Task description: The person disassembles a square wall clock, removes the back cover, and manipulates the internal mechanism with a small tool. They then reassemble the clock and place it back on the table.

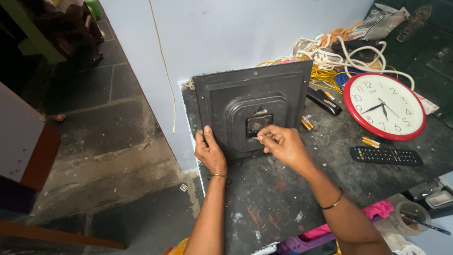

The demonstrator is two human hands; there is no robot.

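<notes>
Right now you are working at the back of a square black plastic wall-clock case [250, 106], which lies face down on the dark stone counter [264, 198], at its left edge near the pale wall. Your left hand [210, 152] lies flat on the case's near left corner, fingers closed over the rim with the thumb on top, steadying it. Your right hand [283, 145] sits at the near right of the small movement box [258, 123] in the middle of the raised round panel; its fingers [266, 137] are pinched together at the box's edge. Whether they grip a small part or only press on the box, I cannot tell.

By my reading, you are at the stage of handling the movement, working at its battery or setting knob. The next move calls for a small, precise action of the pinched fingertips while the left hand keeps the case from sliding.

To the right, well apart from the case, lies a round red-rimmed white-faced wall clock [384, 106], face up. Near it is a black remote control [386, 156] with coloured buttons, and two small gold-coloured batteries [306, 123] lie just beside the case's right edge. A tangle of white and yellow cables [330, 59] lies at the far side.
</notes>
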